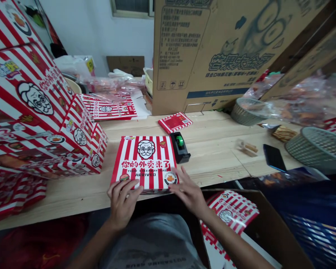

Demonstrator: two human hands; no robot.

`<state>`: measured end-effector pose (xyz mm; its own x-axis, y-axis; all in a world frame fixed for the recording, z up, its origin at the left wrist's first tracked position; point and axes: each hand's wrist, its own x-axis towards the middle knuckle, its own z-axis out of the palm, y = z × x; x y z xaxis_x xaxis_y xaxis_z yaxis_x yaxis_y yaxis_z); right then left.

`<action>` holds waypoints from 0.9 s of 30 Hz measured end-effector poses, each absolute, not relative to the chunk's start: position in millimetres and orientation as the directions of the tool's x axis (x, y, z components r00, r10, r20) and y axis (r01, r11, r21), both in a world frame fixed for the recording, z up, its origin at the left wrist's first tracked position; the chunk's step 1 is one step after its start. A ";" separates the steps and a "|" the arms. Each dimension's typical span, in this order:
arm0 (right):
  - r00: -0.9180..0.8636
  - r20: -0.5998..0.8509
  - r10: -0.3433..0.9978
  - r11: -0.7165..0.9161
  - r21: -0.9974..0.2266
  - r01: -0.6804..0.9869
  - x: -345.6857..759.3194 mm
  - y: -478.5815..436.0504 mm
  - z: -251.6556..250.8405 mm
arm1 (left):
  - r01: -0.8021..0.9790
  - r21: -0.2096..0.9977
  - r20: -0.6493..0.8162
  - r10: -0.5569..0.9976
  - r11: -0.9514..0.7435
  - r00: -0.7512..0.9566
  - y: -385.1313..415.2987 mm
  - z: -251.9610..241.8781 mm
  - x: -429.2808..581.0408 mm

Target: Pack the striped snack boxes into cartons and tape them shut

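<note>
A red-and-white striped takeaway box [145, 164] lies flat and closed on the wooden table in front of me. My left hand [123, 200] rests on its near left corner, fingers stretched over the lid. At the near right corner is my right hand [189, 192], fingers spread and touching the box's edge. Against the box's far right side stands a black tape dispenser [182, 153] with a green core. A smaller red striped packet [175, 122] lies just behind the box.
Striped boxes [36, 108] are stacked high at left. A large cardboard carton [201, 56] stands at the back. Green baskets [319, 145], a phone [273, 157] and bagged items sit at right. An open carton [260, 216] with flat striped boxes is beside my right arm.
</note>
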<state>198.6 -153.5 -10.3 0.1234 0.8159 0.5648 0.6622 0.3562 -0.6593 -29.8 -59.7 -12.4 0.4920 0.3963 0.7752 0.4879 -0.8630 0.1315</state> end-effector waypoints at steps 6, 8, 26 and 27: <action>0.774 0.144 0.617 -0.152 -0.943 0.296 278.0 -93.3 -12.5 | 0.629 0.141 0.821 0.445 -0.765 0.357 -35.1 -18.8 0.7; 0.727 0.040 0.685 -0.189 -0.954 0.231 289.0 -82.5 -19.0 | 0.645 0.122 0.830 0.435 -0.754 0.350 -27.3 -19.0 13.8; 0.824 -0.107 0.556 -0.044 -0.994 -0.100 223.3 -114.1 -52.3 | 0.655 0.127 0.820 0.450 -0.745 0.353 -17.4 -18.0 34.4; 0.809 -0.102 0.578 -0.033 -0.994 -0.103 209.4 -116.3 -41.4 | 0.650 0.138 0.813 0.460 -0.747 0.356 -17.6 -18.2 34.1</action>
